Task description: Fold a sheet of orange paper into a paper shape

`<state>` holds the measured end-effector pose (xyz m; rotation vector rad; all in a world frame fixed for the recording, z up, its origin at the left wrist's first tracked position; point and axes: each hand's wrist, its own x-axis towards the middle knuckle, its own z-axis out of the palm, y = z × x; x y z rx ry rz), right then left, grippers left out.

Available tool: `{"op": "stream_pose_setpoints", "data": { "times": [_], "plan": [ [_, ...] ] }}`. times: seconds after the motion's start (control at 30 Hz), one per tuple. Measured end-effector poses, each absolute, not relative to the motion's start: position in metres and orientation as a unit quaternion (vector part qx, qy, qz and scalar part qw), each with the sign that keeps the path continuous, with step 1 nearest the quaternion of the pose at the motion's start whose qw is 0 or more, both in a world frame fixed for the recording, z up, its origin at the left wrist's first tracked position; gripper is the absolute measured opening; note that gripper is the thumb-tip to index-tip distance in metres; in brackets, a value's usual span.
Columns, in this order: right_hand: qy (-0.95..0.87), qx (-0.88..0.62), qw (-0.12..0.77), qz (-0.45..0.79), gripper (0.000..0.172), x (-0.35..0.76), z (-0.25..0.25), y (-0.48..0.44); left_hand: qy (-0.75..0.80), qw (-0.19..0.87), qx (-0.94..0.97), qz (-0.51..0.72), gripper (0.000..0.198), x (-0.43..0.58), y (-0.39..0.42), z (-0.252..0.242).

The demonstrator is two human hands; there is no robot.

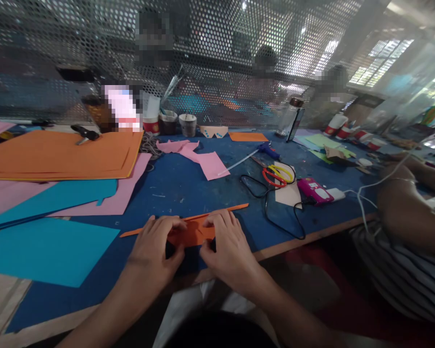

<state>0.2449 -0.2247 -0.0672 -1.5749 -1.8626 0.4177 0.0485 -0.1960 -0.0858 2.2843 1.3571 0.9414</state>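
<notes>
A piece of orange paper (193,233) is at the front edge of the table, between my two hands. A long narrow orange strip (235,208) runs behind it and sticks out on both sides; I cannot tell whether it is a folded edge of the same sheet. My left hand (157,244) grips the paper's left part, fingers curled over it and thumb at the near side. Gripping the right part is my right hand (226,239), its fingers bent over the far edge. The paper under the fingers is hidden.
Blue sheets (50,246), a stack of orange sheets (58,157) and pink paper (210,164) lie around. Scissors (275,178), a blue glue gun (268,150) with its black cord, and a magenta box (314,190) stand right. Another person's arm (409,203) rests at far right.
</notes>
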Motion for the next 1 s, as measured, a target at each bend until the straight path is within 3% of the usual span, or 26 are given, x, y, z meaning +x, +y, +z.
{"op": "stream_pose_setpoints", "data": {
  "times": [0.4, 0.57, 0.8, 1.0],
  "plan": [
    [-0.721, -0.535, 0.379, 0.225, 0.044, 0.264, -0.068, -0.223, 0.465, 0.216, 0.8, 0.31, 0.028, 0.036, -0.191, -0.085],
    [-0.716, -0.508, 0.443, 0.182, 0.029, 0.278, -0.058, -0.22, 0.449, 0.22, 0.81, 0.305, 0.036, 0.028, -0.193, -0.092],
    [-0.791, -0.556, 0.254, 0.032, 0.021, 0.288, -0.054, -0.196, 0.453, 0.272, 0.784, 0.327, 0.018, 0.026, -0.185, -0.077],
    [-0.791, -0.556, 0.246, 0.07, 0.013, 0.289, -0.057, -0.19, 0.453, 0.261, 0.782, 0.341, 0.025, 0.022, -0.173, -0.062]
  ]
}}
